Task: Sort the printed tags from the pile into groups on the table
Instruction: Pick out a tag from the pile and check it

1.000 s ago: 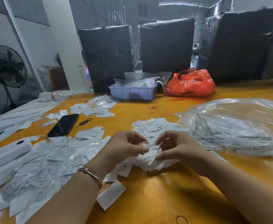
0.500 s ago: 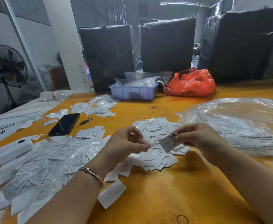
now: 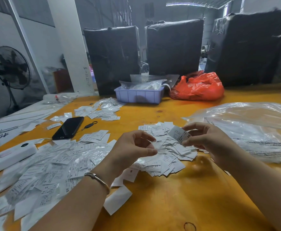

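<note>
Right hand (image 3: 208, 142) pinching one XS tag (image 3: 180, 134) above the pile (image 3: 166, 154) mid-table. Left hand (image 3: 133, 149) curled, apparently pinching a clear scrap (image 3: 158, 145).

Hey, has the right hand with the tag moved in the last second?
Yes. The right hand, pinching a tag, has lifted off the pile and gone right, toward the clear plastic bag.

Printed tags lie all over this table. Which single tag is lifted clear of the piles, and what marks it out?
The tag pinched in the right hand, printed XS; it alone is held above the table.
</note>
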{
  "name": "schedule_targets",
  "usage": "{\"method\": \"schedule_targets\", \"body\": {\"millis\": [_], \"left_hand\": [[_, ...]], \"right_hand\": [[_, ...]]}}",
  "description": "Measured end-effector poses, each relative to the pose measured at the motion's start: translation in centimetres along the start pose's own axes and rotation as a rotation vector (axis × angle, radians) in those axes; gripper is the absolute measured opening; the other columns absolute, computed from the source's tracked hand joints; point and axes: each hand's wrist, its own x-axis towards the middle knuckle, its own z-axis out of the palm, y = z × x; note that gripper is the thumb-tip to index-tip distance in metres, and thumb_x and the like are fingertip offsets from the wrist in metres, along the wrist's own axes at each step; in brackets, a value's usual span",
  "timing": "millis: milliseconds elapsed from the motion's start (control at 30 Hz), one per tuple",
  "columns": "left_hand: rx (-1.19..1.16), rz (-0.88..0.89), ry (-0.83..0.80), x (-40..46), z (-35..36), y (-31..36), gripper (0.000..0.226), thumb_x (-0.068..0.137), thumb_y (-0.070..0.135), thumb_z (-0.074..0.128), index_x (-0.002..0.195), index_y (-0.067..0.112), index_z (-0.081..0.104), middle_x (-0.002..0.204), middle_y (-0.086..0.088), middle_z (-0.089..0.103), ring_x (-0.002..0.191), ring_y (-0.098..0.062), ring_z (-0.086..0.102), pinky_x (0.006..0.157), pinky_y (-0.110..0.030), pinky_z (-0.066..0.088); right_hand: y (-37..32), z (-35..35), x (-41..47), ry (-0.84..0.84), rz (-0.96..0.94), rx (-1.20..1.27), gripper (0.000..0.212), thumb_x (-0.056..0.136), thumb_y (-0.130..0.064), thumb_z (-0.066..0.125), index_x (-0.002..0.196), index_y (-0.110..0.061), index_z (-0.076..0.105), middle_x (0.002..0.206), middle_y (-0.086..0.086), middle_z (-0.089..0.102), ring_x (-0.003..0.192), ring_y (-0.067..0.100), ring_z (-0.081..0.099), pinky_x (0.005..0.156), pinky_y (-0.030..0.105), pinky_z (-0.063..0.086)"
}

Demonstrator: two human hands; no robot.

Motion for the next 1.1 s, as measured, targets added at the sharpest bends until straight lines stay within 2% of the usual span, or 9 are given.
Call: {"method": "schedule_targets", "body": {"millis": [167, 367, 500, 633, 733, 833, 867, 967, 1100], "left_hand": [[0.02, 0.06, 0.001, -0.1, 0.5, 0.0, 0.024, 0.071, 0.0, 0.083, 0.091, 0.009, 0.072, 0.067, 0.007, 0.066, 0.066, -0.003, 0.063, 0.063, -0.011, 0.049], [0.022, 0.13, 0.003, -0.1, 0.7, 0.2, 0.024, 0.072, 0.003, 0.083, 0.091, 0.01, 0.071, 0.066, 0.008, 0.063, 0.066, -0.004, 0.059, 0.063, -0.014, 0.05], [-0.026, 0.144, 0.004, -0.2, 0.7, 0.3, 0.025, 0.072, 0.002, 0.082, 0.091, 0.012, 0.07, 0.069, 0.005, 0.065, 0.067, -0.007, 0.063, 0.063, -0.015, 0.051], [-0.044, 0.144, 0.025, -0.3, 0.7, 0.3, 0.024, 0.074, 0.002, 0.08, 0.093, 0.011, 0.069, 0.076, 0.002, 0.072, 0.071, -0.011, 0.068, 0.065, -0.018, 0.054], [-0.075, 0.165, 0.053, -0.3, 0.7, 0.5, 0.025, 0.074, -0.002, 0.079, 0.094, 0.01, 0.069, 0.079, -0.002, 0.074, 0.075, -0.014, 0.07, 0.07, -0.025, 0.059], [-0.085, 0.208, 0.072, -0.5, 0.8, 0.7, 0.026, 0.073, -0.001, 0.079, 0.094, 0.01, 0.069, 0.081, -0.004, 0.074, 0.079, -0.017, 0.071, 0.08, -0.035, 0.058], [-0.088, 0.223, 0.065, -0.6, 0.8, 0.8, 0.027, 0.072, -0.001, 0.08, 0.094, 0.01, 0.069, 0.08, -0.004, 0.074, 0.08, -0.017, 0.07, 0.08, -0.035, 0.058], [-0.098, 0.236, 0.013, -0.8, 0.8, 0.9, 0.029, 0.069, 0.006, 0.081, 0.094, 0.009, 0.068, 0.078, -0.001, 0.073, 0.078, -0.015, 0.069, 0.075, -0.03, 0.058], [-0.055, 0.171, -0.059, -0.6, 0.7, 0.9, 0.032, 0.07, 0.015, 0.08, 0.096, 0.002, 0.068, 0.082, -0.012, 0.074, 0.073, -0.019, 0.07, 0.066, -0.025, 0.057]], "right_hand": [[-0.3, 0.6, -0.5, 0.024, -0.078, 0.063, 0.021, 0.074, 0.008, 0.064, 0.064, -0.011, 0.062, 0.074, 0.012, 0.069, 0.079, 0.025, 0.056, 0.074, 0.034, 0.041], [-1.3, 1.5, -1.8, -0.017, -0.242, 0.178, 0.008, 0.06, -0.013, 0.072, 0.06, -0.01, 0.064, 0.075, 0.013, 0.067, 0.08, 0.028, 0.052, 0.078, 0.037, 0.04], [-1.2, 1.6, -1.9, -0.048, -0.33, 0.143, 0.015, 0.068, 0.001, 0.073, 0.079, -0.003, 0.064, 0.072, 0.011, 0.068, 0.064, 0.023, 0.056, 0.056, 0.021, 0.047], [-0.8, 1.8, -1.9, 0.05, -0.485, -0.064, 0.05, 0.08, 0.005, 0.069, 0.117, -0.029, 0.059, 0.072, 0.014, 0.072, 0.056, 0.02, 0.065, 0.055, 0.024, 0.053], [-0.5, 1.7, -1.6, 0.168, -0.508, -0.316, 0.035, 0.085, 0.001, 0.059, 0.102, -0.028, 0.072, 0.073, 0.004, 0.072, 0.06, 0.018, 0.065, 0.056, 0.033, 0.054], [-0.6, 2.2, -1.8, 0.049, -0.407, -0.328, 0.011, 0.084, -0.027, 0.069, 0.092, -0.023, 0.077, 0.078, -0.008, 0.073, 0.073, 0.003, 0.064, 0.062, 0.022, 0.049], [-0.5, 2.4, -2.0, -0.013, -0.377, -0.308, 0.022, 0.078, -0.041, 0.071, 0.09, -0.023, 0.077, 0.081, -0.007, 0.074, 0.076, 0.003, 0.065, 0.064, 0.021, 0.05], [-0.4, 3.1, -2.1, -0.096, -0.376, -0.296, 0.024, 0.074, -0.044, 0.072, 0.081, -0.022, 0.077, 0.081, 0.008, 0.073, 0.082, 0.026, 0.066, 0.076, 0.042, 0.052], [-0.3, 3.1, -2.2, -0.075, -0.432, -0.274, 0.007, 0.081, -0.02, 0.073, 0.079, -0.014, 0.077, 0.076, 0.001, 0.074, 0.077, 0.024, 0.068, 0.079, 0.051, 0.053]]}}
